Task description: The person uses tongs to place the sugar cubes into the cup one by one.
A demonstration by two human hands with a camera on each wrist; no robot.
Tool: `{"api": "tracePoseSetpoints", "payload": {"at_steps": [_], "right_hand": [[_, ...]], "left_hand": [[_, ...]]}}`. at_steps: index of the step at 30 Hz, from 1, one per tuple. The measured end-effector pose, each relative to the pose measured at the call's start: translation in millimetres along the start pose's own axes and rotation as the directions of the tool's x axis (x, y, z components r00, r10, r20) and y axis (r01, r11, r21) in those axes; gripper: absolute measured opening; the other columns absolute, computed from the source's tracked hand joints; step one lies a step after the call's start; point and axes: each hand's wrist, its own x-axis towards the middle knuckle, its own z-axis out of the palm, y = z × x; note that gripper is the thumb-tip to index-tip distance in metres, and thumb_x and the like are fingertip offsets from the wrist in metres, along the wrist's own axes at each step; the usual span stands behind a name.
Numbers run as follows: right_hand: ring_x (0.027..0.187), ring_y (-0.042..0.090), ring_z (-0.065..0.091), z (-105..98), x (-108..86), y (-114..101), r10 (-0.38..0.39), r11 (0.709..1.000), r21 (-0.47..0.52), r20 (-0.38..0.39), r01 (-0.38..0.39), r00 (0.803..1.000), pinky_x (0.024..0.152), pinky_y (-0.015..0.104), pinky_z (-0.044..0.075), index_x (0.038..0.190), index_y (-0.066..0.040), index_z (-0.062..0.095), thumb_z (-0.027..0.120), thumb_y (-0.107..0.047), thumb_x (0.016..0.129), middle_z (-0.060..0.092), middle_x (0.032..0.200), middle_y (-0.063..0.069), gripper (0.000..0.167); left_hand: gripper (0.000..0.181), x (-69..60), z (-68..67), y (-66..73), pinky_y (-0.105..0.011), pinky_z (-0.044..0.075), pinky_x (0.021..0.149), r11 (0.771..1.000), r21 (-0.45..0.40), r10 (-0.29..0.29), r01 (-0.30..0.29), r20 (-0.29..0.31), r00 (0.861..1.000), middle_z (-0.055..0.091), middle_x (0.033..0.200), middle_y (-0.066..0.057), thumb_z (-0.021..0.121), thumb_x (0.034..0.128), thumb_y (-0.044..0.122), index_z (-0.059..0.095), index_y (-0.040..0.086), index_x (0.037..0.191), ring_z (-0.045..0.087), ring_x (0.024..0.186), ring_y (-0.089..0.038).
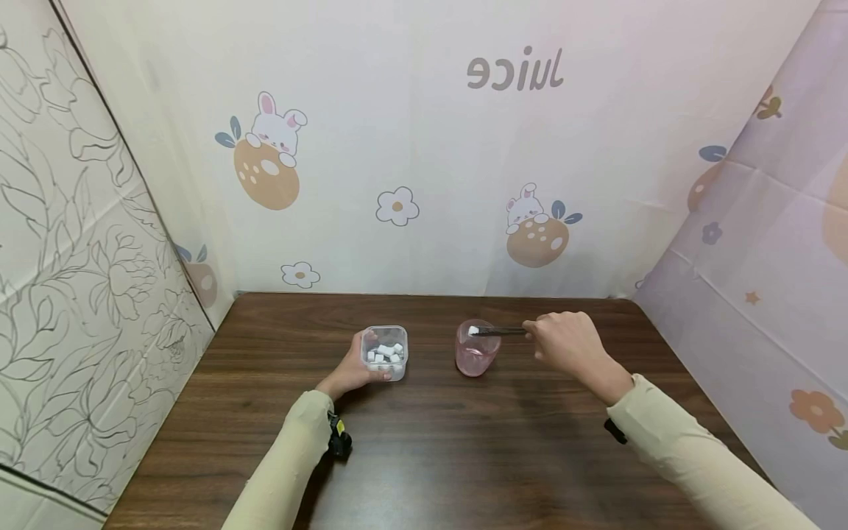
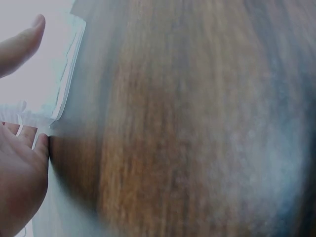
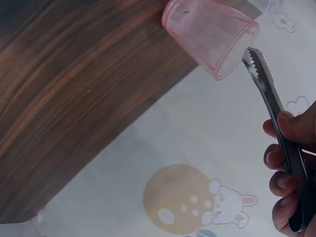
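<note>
There, at the left edge, the clear container (image 2: 52, 89) is being held by the left hand (image 2: 19, 180), its light-whitened side overlapped by the thumb (image 2: 19, 49), fingers (image 2: 42, 146) seen below, while most of the view is filled by brown wood-grained tabletop (image 2: 168, 123), blurred and hazed by pale glare.

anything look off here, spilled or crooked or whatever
One oddity: the word "Juice" on the back wall covering reads mirror-reversed, perhaps because the sheet hangs wrong side out. Otherwise nothing stands out: the pink cup and clear container look upright, and no spill shows on the table.
</note>
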Motion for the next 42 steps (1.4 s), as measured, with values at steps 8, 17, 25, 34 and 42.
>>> {"api": "tracePoseSetpoints", "payload": {"at_steps": [8, 17, 25, 34, 42], "right_hand": [[0.046, 0.010, 0.019, 11, -0.5, 4, 0.008, 1.000, 0.019, 0.089, -0.010, 0.996, 0.040, 0.026, 0.017, 0.057, -0.018, 0.054, 0.069, -0.001, 0.073, 0.035, 0.045, -0.006, 0.028], [0.040, 0.011, 0.032, 25, 4.8, 5, -0.013, 1.000, 0.017, 0.156, 0.010, 0.988, 0.036, 0.030, 0.028, 0.056, -0.017, 0.054, 0.075, -0.006, 0.071, 0.043, 0.048, -0.004, 0.027], [0.040, 0.014, 0.037, 32, 16.5, 2, -0.037, 0.998, -0.035, 0.188, 0.045, 0.981, 0.036, 0.034, 0.034, 0.053, -0.015, 0.051, 0.080, -0.013, 0.064, 0.045, 0.049, -0.002, 0.031], [0.042, 0.013, 0.038, 39, 31.7, -7, -0.085, 0.993, -0.062, 0.203, 0.099, 0.975, 0.038, 0.034, 0.037, 0.053, -0.015, 0.049, 0.082, -0.014, 0.058, 0.047, 0.050, -0.001, 0.033], [0.042, 0.011, 0.038, 45, 35.0, -12, -0.092, 0.988, -0.097, 0.225, 0.117, 0.970, 0.038, 0.033, 0.039, 0.053, -0.014, 0.052, 0.086, -0.020, 0.055, 0.051, 0.051, 0.000, 0.034]], "left_hand": [[0.098, -10.3, 0.2, 18.7, -0.049, 0.023, 0.106, 1.000, -0.022, 0.022, -0.022, 0.008, 1.000, 0.035, 0.139, -0.030, 0.081, 0.0665, -0.005, 0.019, -0.005, 0.142, 0.034, 0.127, -0.043], [0.096, -13.2, 1.9, 23.6, -0.051, 0.024, 0.105, 1.000, -0.001, 0.008, -0.008, 0.016, 1.000, 0.034, 0.139, -0.031, 0.079, 0.0677, -0.006, 0.018, -0.008, 0.142, 0.034, 0.126, -0.044], [0.103, 1.1, 4.3, -6.9, -0.047, 0.025, 0.105, 1.000, 0.016, -0.012, 0.012, -0.017, 1.000, 0.037, 0.139, -0.023, 0.085, 0.0639, 0.000, 0.020, 0.003, 0.143, 0.037, 0.125, -0.037], [0.104, 1.2, 4.2, -5.6, -0.046, 0.026, 0.104, 0.999, 0.020, -0.029, 0.029, -0.019, 0.999, 0.040, 0.138, -0.020, 0.087, 0.0625, 0.003, 0.021, 0.005, 0.143, 0.039, 0.123, -0.034], [0.104, 0.7, 2.9, -5.5, -0.047, 0.026, 0.104, 0.999, 0.013, -0.038, 0.038, -0.017, 0.999, 0.039, 0.139, -0.020, 0.086, 0.0631, 0.004, 0.021, 0.006, 0.143, 0.039, 0.123, -0.033]]}}
